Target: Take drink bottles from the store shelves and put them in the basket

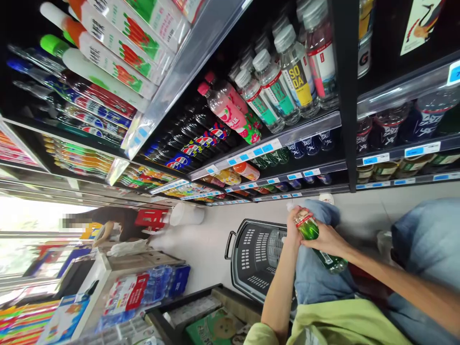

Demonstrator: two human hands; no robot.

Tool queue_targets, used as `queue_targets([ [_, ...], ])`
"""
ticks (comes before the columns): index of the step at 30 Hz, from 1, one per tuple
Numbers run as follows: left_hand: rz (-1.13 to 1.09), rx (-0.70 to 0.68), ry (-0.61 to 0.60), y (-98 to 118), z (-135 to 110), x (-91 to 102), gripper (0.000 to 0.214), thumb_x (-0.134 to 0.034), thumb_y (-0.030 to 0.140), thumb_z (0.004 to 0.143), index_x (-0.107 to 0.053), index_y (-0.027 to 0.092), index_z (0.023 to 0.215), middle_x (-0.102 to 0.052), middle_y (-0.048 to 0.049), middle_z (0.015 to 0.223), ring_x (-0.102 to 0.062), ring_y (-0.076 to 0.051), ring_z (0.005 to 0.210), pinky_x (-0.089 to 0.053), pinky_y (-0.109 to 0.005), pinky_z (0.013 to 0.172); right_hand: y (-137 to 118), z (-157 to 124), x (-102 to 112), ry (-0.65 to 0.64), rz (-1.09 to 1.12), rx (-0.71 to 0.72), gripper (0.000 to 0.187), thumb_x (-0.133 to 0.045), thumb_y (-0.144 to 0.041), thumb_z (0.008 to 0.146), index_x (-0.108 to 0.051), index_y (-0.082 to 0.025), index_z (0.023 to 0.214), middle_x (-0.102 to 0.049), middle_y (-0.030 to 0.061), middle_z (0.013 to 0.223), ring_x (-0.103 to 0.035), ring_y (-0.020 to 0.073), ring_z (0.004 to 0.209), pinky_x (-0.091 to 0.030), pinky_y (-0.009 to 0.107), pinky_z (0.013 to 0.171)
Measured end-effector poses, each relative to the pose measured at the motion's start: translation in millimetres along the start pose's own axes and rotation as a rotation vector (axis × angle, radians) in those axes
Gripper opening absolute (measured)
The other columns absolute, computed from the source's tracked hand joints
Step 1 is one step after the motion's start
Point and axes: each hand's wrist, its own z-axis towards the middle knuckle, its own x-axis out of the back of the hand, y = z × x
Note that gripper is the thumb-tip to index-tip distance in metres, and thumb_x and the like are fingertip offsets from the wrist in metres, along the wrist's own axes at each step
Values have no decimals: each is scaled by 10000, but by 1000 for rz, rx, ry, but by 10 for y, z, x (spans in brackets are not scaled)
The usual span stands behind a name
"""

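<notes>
Handling seems the current step: fingers of the left hand (293, 229) curl round the neck end of a green bottle (310, 231), those of the right hand (326, 240) grip its middle — the next move calls for steadiness. Glossy and red-banded, it tilts above the jeans (318, 285), near a basket (247, 280); a stocked shelf (312, 127) stands beyond.

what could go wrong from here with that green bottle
The green bottle is up off the floor between the left hand and right hand; if their grip slipped, it could drop.

The dark basket stands right beside the bent left leg, so a shift of stance might knock it.
</notes>
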Motion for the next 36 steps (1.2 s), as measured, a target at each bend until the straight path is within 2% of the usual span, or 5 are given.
queue_targets([
  [8,-10,23,-55,-18,-56,-109,339,-843,396,682,-638,170,829,-705,-39,782,-709,-197,686,-603,-361,741,36,6,136,-25,-45,-17,531,-742,-362,794,-619,-165,1271,-793,99,981,-766,338,955,-523,348,773],
  [13,29,28,-108,37,-71,-88,388,-856,411,667,-657,179,906,-698,-43,821,-708,-215,729,-598,-405,809,59,-17,210,-118,249,-2,345,-780,-357,741,-679,-202,1032,-748,26,867,-715,236,774,-520,288,637],
  [22,-32,-16,-100,24,-91,65,388,-840,345,596,-567,225,845,-473,43,644,-601,-170,667,-540,-357,767,38,-192,85,-476,876,-333,314,-730,-465,804,-631,-201,943,-735,51,772,-684,206,618,-537,303,562],
  [30,-48,-18,-65,24,-39,-33,449,-830,261,554,-500,228,856,-573,50,696,-654,-162,703,-527,-307,756,93,42,288,-170,16,64,378,-821,-344,649,-648,-214,959,-756,34,885,-712,279,880,-509,316,741],
  [36,-20,-18,-20,24,-29,-71,467,-824,278,555,-484,228,872,-586,56,698,-670,-161,692,-537,-317,778,48,-16,195,-92,-181,-2,353,-735,-334,757,-647,-200,1071,-778,88,912,-755,327,902,-471,326,720],
])
